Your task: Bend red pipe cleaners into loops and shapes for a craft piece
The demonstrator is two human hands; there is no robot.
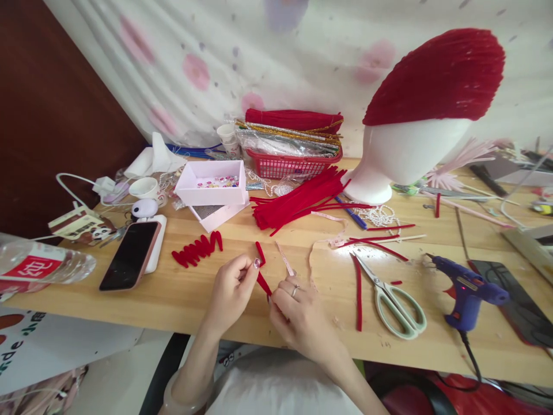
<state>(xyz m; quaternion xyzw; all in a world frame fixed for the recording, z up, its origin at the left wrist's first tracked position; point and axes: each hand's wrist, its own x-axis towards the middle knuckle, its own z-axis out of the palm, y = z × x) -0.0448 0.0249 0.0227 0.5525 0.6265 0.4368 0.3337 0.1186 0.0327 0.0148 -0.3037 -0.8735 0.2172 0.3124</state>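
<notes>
My left hand (237, 286) pinches the upper part of a short red fuzzy strip (263, 283) near the table's front edge. My right hand (298, 311), with a ring on one finger, closes on the strip's lower end. Another small red piece (260, 253) shows just above my left fingertips. To the left lies a zigzag row of folded red pieces (197, 250). A bundle of long red strips (298, 199) rests beyond my hands. Green-handled scissors (391, 300) lie open at the right, beside a single red strip (358, 293).
A blue glue gun (469, 288) with a cord stands at the right. Behind are a white mannequin head (406, 153) wearing a red cap, a red basket (294, 167) and a white box (211, 193). A phone (131, 255) and water bottle (43, 268) lie left.
</notes>
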